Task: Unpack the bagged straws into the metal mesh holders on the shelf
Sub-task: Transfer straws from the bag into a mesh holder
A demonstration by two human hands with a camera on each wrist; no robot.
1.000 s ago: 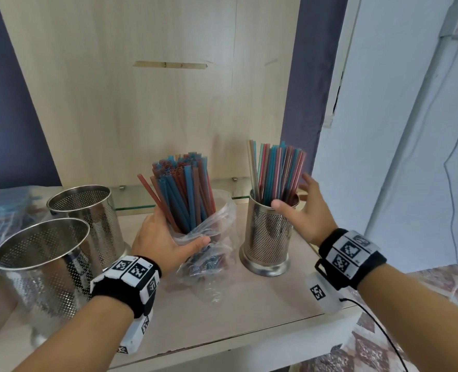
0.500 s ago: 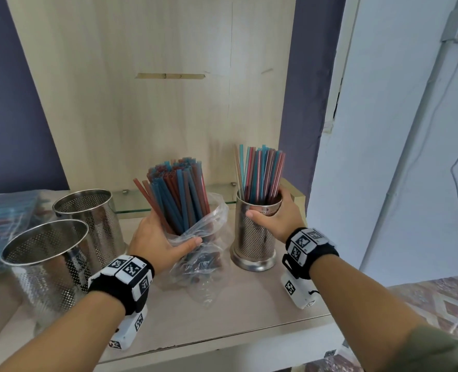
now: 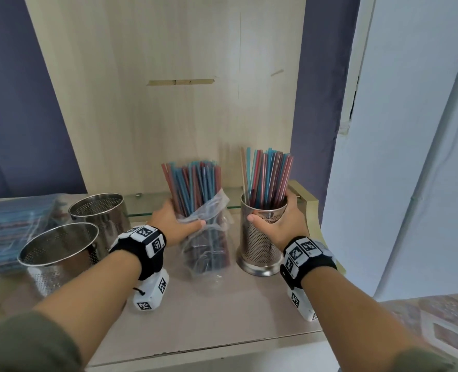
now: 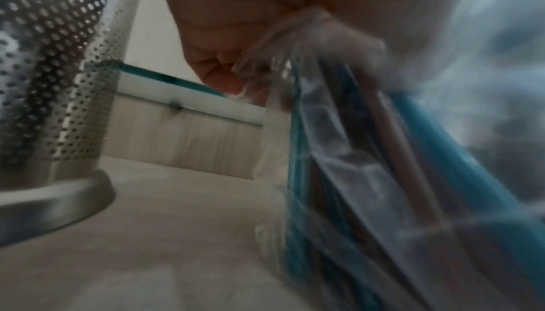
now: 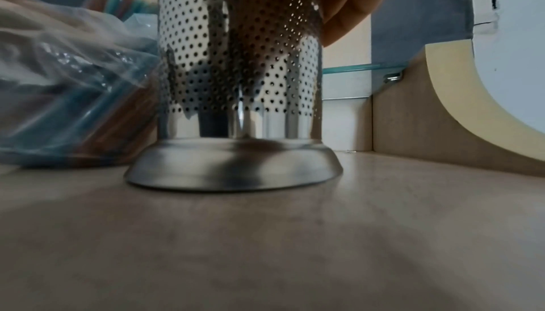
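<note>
A: Step? Grips?
B: Mid-unpacking. Left hand (image 3: pixel 174 225) curled round bag (image 3: pixel 209 245) of straws (image 3: pixel 193 183), upright on shelf (image 3: pixel 222 312). Right hand (image 3: pixel 281 226) wrapped round filled holder (image 3: pixel 260 248), just beside bag.
A: Next move?
B: Probably lifting straws clear of bag, then into an empty holder; needs loose plastic kept from snagging.
A: Counts?
B: Three holders: one filled, two empty (image 3: pixel 58 253) (image 3: pixel 98 213) at left. One open bag. Sealed packs (image 3: pixel 4 232) far left, number unclear.
</note>
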